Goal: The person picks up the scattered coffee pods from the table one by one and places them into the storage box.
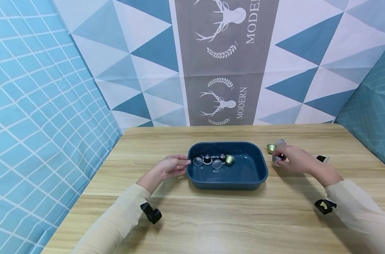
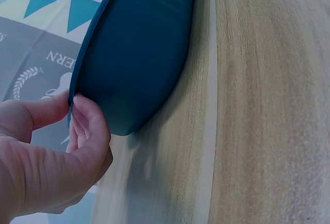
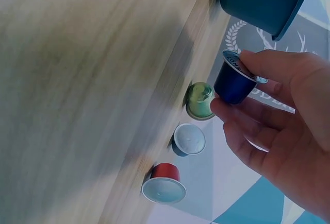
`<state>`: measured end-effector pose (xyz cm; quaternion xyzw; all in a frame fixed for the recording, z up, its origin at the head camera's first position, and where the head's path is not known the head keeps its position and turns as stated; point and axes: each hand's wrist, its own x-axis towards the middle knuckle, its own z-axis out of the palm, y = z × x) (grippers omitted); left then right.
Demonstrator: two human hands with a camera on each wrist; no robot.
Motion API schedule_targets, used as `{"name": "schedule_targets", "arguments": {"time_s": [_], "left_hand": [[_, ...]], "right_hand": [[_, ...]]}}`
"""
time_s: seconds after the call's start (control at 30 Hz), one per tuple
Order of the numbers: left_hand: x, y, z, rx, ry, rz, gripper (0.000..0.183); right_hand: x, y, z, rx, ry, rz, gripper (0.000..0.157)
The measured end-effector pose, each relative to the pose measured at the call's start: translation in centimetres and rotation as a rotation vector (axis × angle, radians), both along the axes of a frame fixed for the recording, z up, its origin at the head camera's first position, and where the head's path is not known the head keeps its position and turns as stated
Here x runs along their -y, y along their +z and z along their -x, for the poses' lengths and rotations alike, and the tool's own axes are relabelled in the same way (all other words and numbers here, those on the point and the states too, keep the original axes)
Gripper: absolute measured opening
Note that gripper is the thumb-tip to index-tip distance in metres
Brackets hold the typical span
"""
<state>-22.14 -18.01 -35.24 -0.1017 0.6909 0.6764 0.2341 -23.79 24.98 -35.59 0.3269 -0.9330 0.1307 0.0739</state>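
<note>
My left hand [image 1: 173, 165] pinches the left rim of a dark blue rectangular tub [image 1: 227, 186] between thumb and fingers; the left wrist view shows this grip on the rim [image 2: 77, 74] closely. Several coffee capsules lie inside the tub toward its left and middle, among them a gold-green capsule [image 1: 229, 160]. To the right of the tub, my right hand [image 1: 295, 161] holds a dark blue coffee capsule [image 3: 234, 83] between thumb and fingertips, its printed lid facing up toward the thumb. That capsule is off the table and apart from the tub.
Near the right hand, a green capsule [image 3: 200, 100], a capsule with its pale lid showing [image 3: 189, 138] and a red capsule [image 3: 165, 171] rest on the wooden table [image 1: 211, 222]. A patterned cloth [image 1: 148, 60] hangs behind the table; blue cloths flank it.
</note>
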Motion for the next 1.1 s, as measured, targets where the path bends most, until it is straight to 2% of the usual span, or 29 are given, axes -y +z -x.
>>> {"name": "schedule_targets", "arguments": {"time_s": [0.43,0.87,1.1], "left_hand": [[0.0,-0.2,-0.1,-0.006,-0.001,-0.021,0.036],[0.0,0.0,-0.2,-0.014,-0.02,-0.026,0.037],[0.1,-0.1,-0.2,-0.013,-0.014,-0.02,0.037]], "right_hand": [[0.6,0.1,-0.9,-0.061,-0.045,0.02,0.017],[1.3,0.4,-1.8,-0.171,-0.037,0.051,0.016],[1.8,0.8,-2.1,-0.233,-0.004,0.07,0.016]]}}
